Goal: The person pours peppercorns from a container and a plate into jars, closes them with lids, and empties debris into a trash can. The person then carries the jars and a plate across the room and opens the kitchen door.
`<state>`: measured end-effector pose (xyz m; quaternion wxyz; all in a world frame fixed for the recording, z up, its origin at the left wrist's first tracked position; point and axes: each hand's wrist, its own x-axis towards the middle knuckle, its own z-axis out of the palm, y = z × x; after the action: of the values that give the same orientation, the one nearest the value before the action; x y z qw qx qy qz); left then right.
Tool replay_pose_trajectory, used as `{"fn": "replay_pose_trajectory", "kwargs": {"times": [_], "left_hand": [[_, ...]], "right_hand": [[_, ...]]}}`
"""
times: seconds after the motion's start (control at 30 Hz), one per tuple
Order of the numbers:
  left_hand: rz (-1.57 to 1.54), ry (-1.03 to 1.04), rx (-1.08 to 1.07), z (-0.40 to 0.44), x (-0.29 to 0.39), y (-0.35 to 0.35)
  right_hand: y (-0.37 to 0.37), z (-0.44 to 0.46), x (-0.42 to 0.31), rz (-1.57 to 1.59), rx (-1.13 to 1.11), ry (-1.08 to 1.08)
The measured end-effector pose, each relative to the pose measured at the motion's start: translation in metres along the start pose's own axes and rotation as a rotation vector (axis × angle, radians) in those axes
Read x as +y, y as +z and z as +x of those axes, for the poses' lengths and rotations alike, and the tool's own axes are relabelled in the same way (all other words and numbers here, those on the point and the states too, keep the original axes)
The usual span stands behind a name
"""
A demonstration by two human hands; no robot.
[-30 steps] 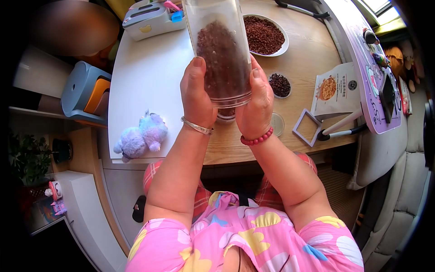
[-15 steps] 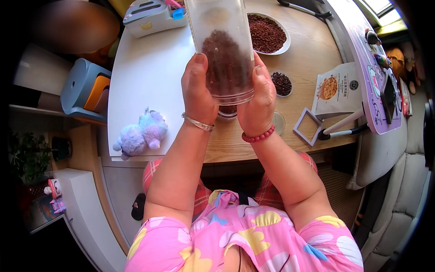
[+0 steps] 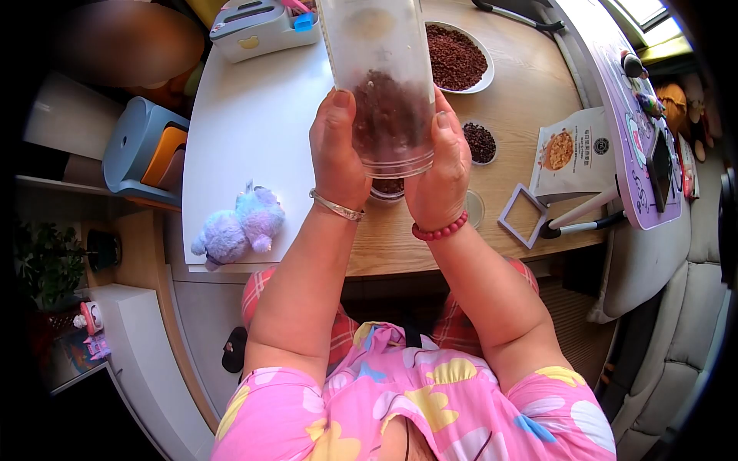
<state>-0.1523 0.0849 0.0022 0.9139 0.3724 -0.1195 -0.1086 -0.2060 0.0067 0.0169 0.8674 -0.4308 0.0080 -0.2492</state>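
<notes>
A clear, cloudy-walled jar (image 3: 380, 58) is held above the wooden table, its long body reaching past the top of the head view. Dark reddish-brown grains (image 3: 393, 111) lie inside it toward the near end. My left hand (image 3: 338, 150) wraps its left side with the thumb on top. On the opposite side, my right hand (image 3: 442, 173) grips it the same way. Below the near rim, partly hidden, is a round container (image 3: 387, 197) with dark contents. Right of my hands stands a small bowl of dark grains (image 3: 480, 144). Behind it, a white dish (image 3: 490, 75) holds reddish-brown grains.
A fluffy purple-blue toy (image 3: 242, 227) lies on the white board (image 3: 254, 123) at left. A tissue box (image 3: 261, 34) stands farther back. To the right are a printed food bag (image 3: 573, 154), a square frame (image 3: 524, 215), a round lid (image 3: 473, 209) and a purple folding table (image 3: 642, 196).
The grains inside the jar have shifted and settled lower, nearer its close end. Both hands and the jar have moved very slightly right.
</notes>
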Motion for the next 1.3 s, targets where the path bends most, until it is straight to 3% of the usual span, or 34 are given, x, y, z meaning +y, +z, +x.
{"fn": "replay_pose_trajectory", "kwargs": {"times": [1.3], "left_hand": [[-0.036, 0.002, -0.053, -0.0077, 0.0012, -0.0006]], "right_hand": [[-0.0019, -0.0064, -0.0035, -0.033, -0.006, -0.011]]}}
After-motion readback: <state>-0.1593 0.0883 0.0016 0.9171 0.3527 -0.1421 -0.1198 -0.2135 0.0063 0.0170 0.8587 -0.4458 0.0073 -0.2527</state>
